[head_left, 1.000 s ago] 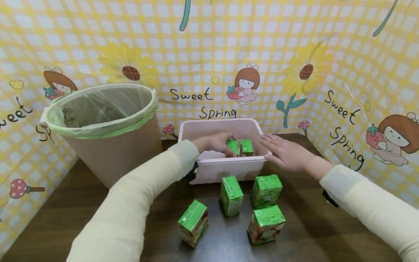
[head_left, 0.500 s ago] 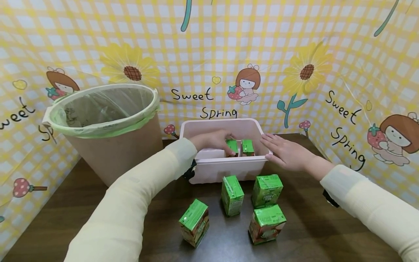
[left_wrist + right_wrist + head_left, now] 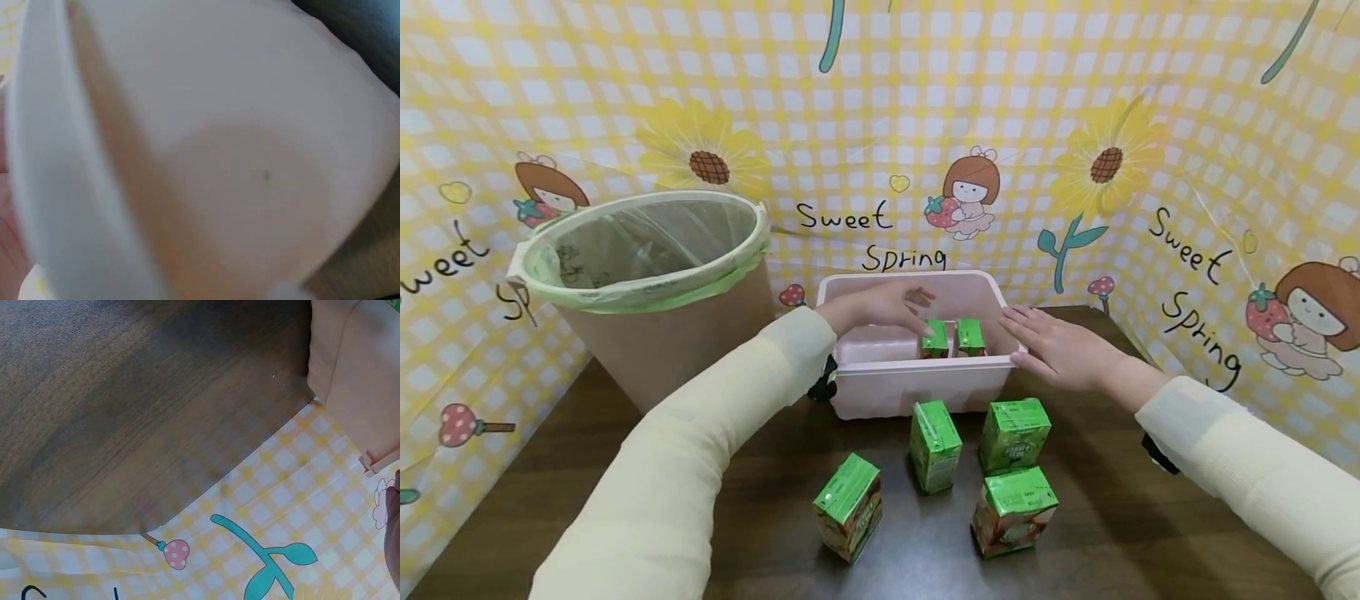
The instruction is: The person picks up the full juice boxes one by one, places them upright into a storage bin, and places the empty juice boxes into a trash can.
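Note:
Inside a pale pink plastic bin [image 3: 917,392], two small green-topped drink cartons stand side by side, a left carton [image 3: 935,335] and a right carton [image 3: 970,335]. My left hand [image 3: 891,305] reaches over the bin's left side with its fingers loosely spread, thumb tip at the left carton's top edge. Flat along the bin's right rim lies my right hand [image 3: 1058,343], fingers straight. The bin's outer wall [image 3: 237,94] fills most of the left wrist view. In the right wrist view, the bin's side [image 3: 362,375] shows at the upper right, with only a sliver of the hand.
Several more cartons stand upright on the dark wood table [image 3: 1112,517] in front of the bin, among them a front-left carton [image 3: 848,510] and a front-right carton [image 3: 1015,514]. A tall waste bin [image 3: 677,342] with a clear liner stands at left. Checked cloth [image 3: 865,108] hangs behind.
My left hand has let go of the left carton in the bin, its fingers lifting and spreading. The carton stays standing beside the other one. My right hand keeps its place on the rim.

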Demonstrator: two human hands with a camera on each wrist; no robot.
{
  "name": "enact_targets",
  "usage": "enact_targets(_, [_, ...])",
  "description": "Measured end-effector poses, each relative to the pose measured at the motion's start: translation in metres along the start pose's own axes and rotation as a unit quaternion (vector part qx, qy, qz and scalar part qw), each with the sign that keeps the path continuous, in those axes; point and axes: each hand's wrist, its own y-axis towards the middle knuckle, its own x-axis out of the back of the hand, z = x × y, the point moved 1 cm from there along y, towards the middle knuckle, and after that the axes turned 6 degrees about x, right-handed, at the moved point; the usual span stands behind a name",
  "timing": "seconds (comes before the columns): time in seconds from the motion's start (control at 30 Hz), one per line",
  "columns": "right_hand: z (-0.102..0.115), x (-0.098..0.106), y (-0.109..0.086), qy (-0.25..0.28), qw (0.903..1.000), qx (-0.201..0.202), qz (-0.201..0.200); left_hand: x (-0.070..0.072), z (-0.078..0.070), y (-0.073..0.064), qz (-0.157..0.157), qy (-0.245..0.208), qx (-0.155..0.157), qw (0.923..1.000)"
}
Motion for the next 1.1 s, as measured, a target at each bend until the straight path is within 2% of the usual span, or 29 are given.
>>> enact_targets(0.37, [0.0,0.0,-0.001,0.01,0.9999,-0.007,0.001,0.018,-0.007,-0.028,-0.009,-0.056,-0.016,0.9983])
enact_targets(0.6, [0.002,0.0,-0.001,0.009,0.9999,0.001,-0.006,0.026,-0.004,-0.047,-0.013,-0.091,-0.037,0.9951])
enact_targets(0.9, [0.001,-0.002,-0.001,0.012,0.9999,-0.002,-0.003,0.023,-0.003,-0.072,-0.014,-0.133,-0.049,0.9898])
enact_targets(1.1, [0.002,-0.001,-0.001,0.011,0.9999,-0.005,0.002,0.022,-0.003,-0.093,0.001,-0.149,-0.08,0.9855])
